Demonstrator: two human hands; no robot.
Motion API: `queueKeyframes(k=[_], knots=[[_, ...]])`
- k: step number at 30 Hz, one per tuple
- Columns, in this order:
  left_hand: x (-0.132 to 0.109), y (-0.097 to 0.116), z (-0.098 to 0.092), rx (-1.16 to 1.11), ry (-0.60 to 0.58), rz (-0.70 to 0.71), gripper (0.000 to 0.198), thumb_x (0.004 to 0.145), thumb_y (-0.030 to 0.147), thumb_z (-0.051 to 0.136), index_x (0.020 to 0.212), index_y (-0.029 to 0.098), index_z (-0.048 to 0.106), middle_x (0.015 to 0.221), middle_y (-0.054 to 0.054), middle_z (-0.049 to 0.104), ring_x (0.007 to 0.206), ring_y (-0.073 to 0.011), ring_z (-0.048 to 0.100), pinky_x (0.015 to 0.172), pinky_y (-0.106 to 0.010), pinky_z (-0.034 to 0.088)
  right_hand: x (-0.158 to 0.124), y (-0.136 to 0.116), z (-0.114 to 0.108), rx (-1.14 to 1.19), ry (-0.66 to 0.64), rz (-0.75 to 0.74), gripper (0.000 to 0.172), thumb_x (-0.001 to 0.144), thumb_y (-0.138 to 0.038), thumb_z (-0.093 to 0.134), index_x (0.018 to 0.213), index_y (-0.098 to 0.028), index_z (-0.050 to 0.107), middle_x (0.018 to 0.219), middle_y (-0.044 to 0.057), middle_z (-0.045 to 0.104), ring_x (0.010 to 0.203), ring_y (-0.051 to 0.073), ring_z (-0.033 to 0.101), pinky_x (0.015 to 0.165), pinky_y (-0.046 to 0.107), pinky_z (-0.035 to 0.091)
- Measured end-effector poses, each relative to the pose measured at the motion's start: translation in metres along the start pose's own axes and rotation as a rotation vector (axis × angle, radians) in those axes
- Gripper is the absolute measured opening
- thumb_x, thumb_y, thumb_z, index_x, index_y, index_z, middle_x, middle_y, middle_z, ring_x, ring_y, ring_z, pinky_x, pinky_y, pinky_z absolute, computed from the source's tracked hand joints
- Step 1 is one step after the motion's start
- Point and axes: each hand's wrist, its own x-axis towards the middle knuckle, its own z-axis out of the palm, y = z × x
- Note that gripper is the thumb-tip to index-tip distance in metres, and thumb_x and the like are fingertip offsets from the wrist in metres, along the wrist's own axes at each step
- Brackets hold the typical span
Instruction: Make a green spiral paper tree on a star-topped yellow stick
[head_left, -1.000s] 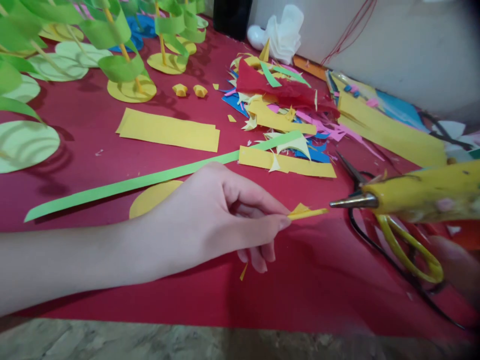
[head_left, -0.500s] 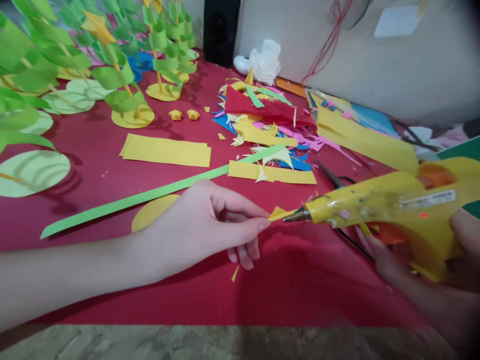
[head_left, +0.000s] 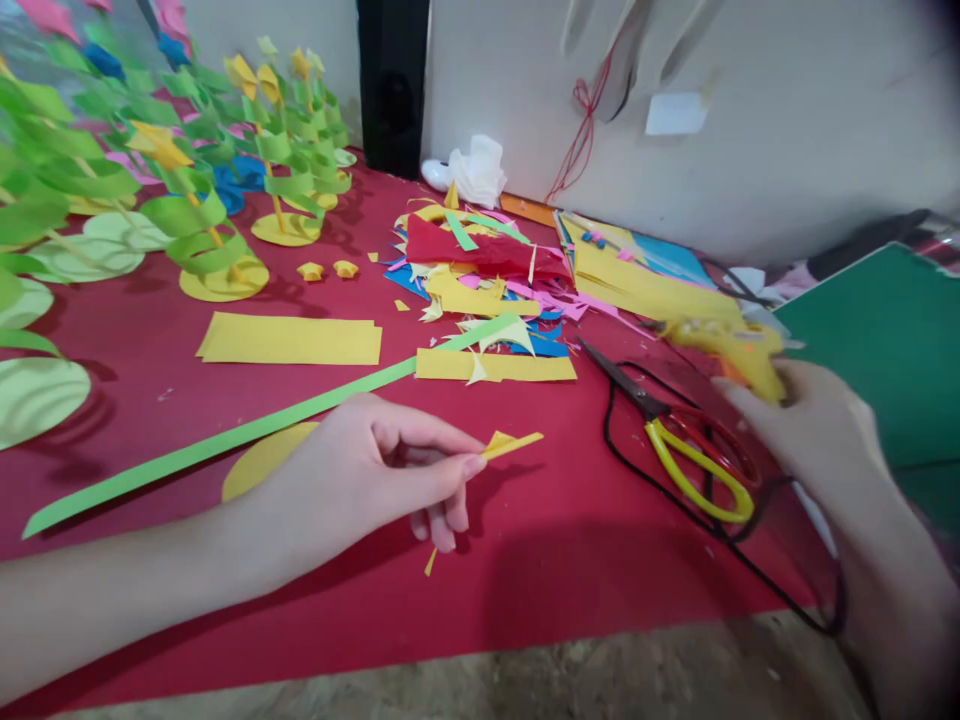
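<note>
My left hand (head_left: 409, 465) is closed, pinching a small folded yellow paper strip (head_left: 517, 445) between thumb and forefinger; its free end points right. Away at the right, my right hand (head_left: 817, 420) grips a yellow hot glue gun (head_left: 724, 345), slightly blurred, with its nozzle pointing left. Scissors (head_left: 675, 430) with red and yellow handles lie between the two hands. Behind my left wrist rest a long green paper strip (head_left: 225, 440) and a yellow paper disc (head_left: 262, 460), partly covered by the hand. A tiny yellow scrap (head_left: 430, 562) shows just below my left fingers.
Green spiral paper stems with paper flowers (head_left: 202, 220) crowd the left. Yellow rectangles (head_left: 292, 340) and two small yellow paper stars (head_left: 328, 271) lie mid-table. Coloured paper scraps (head_left: 487, 260) are heaped at the back. A black cord (head_left: 645, 480) loops around the scissors; a green board (head_left: 870, 330) stands right.
My right hand has carried the glue gun away from the folded strip, back and to the right, uncovering the scissors. My left hand still pinches the strip. The view has shifted somewhat.
</note>
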Motion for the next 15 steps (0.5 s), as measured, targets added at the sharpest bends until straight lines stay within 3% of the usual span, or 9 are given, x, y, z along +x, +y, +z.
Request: queueKeyframes(k=[5, 9, 11, 13, 15], knots=[[-0.002, 0.001, -0.001, -0.001, -0.014, 0.013, 0.012, 0.078, 0.02, 0.056, 0.072, 0.015, 0.064, 0.057, 0.004, 0.066, 0.049, -0.0085, 0.062, 0.048, -0.012, 0.049, 0.007, -0.006, 0.014, 0.072, -0.179, -0.005, 0.038, 0.071, -0.044, 0.054, 0.081, -0.009, 0.065, 0.075, 0.017, 0.062, 0.07, 0.029, 0.057, 0.06, 0.036, 0.04], [-0.003, -0.001, 0.0, -0.036, -0.029, 0.026, 0.011, 0.078, 0.019, 0.056, 0.076, 0.014, 0.066, 0.056, 0.003, 0.066, 0.048, -0.009, 0.061, 0.048, -0.014, 0.05, -0.007, -0.022, -0.004, 0.193, -0.018, -0.039, 0.043, 0.073, -0.045, 0.051, 0.093, -0.008, 0.06, 0.1, 0.023, 0.057, 0.101, 0.034, 0.048, 0.085, 0.045, 0.034], [-0.002, -0.002, 0.0, -0.046, -0.062, 0.02, 0.011, 0.077, 0.019, 0.057, 0.075, 0.015, 0.067, 0.054, 0.002, 0.066, 0.047, -0.0091, 0.061, 0.048, -0.015, 0.05, -0.018, -0.037, -0.022, 0.323, -0.006, -0.101, 0.036, 0.079, -0.044, 0.046, 0.1, -0.016, 0.057, 0.106, 0.013, 0.057, 0.097, 0.025, 0.053, 0.086, 0.038, 0.038], [-0.003, -0.002, -0.001, -0.036, -0.104, 0.019, 0.011, 0.077, 0.019, 0.058, 0.077, 0.015, 0.068, 0.053, 0.002, 0.065, 0.045, -0.0092, 0.061, 0.047, -0.015, 0.05, -0.028, -0.058, -0.041, 0.504, -0.205, -0.205, 0.027, 0.079, -0.044, 0.049, 0.093, -0.024, 0.059, 0.094, 0.004, 0.064, 0.079, 0.017, 0.06, 0.071, 0.027, 0.047], [-0.003, -0.003, -0.002, 0.013, -0.126, 0.048, 0.011, 0.077, 0.02, 0.058, 0.077, 0.017, 0.069, 0.053, 0.002, 0.066, 0.045, -0.009, 0.061, 0.047, -0.015, 0.05, -0.034, -0.082, -0.055, 0.793, -0.664, -0.288, 0.019, 0.075, -0.04, 0.057, 0.082, -0.023, 0.062, 0.084, 0.002, 0.066, 0.073, 0.015, 0.06, 0.066, 0.023, 0.047]])
